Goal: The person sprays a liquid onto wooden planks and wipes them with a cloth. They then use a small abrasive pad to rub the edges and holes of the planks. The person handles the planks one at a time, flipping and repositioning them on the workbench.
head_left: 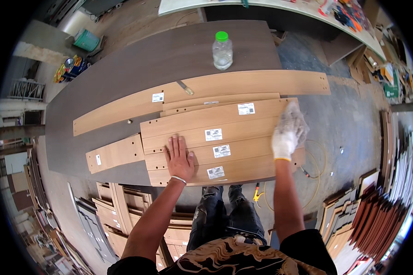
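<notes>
My bare left hand (179, 158) lies flat with fingers spread on a row of wood-coloured boards (252, 123), set edge to edge, with white labels and dark holes near their ends. Over the right end of these boards is my right hand (287, 133), in a white glove with a yellow-edged cuff. Its fingers are smeared by motion, with a greyish blur around them; whether it holds a cloth I cannot make out. Left of the row sits a short labelled board (117, 154). A long board (243, 82) lies beyond, with a small flat brush-like tool (185, 87) on it.
A clear bottle with a green cap (222, 52) stands at the back of the dark tabletop (170, 50). A yellow air gun (258, 195) and hose hang or lie by the near edge. Stacked panels (378, 220) lean at lower right; more boards (119, 211) stand at lower left.
</notes>
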Demonstrator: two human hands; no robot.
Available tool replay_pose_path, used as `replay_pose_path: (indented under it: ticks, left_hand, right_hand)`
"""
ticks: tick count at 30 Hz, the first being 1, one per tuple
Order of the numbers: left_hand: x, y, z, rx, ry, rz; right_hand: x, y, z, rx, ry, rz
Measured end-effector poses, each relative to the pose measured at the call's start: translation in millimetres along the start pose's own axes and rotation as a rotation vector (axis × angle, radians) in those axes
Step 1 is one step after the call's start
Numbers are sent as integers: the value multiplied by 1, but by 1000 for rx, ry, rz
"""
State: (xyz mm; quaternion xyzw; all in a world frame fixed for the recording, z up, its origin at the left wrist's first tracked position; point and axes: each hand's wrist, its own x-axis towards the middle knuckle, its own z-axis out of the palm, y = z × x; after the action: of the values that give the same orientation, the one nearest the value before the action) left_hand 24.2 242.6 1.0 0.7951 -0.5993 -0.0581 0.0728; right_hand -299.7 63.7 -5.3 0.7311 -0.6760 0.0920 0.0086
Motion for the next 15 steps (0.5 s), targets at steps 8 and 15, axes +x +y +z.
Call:
replay_pose_path:
  ticks: [8, 15]
  left_hand:
    - [4, 12, -13, -69, -70, -9]
    - [54, 91, 14, -191, -60, 185]
  right_hand:
    - [-52, -125, -34, 246, -429, -377]
    - [77, -54, 1, -39, -265, -198]
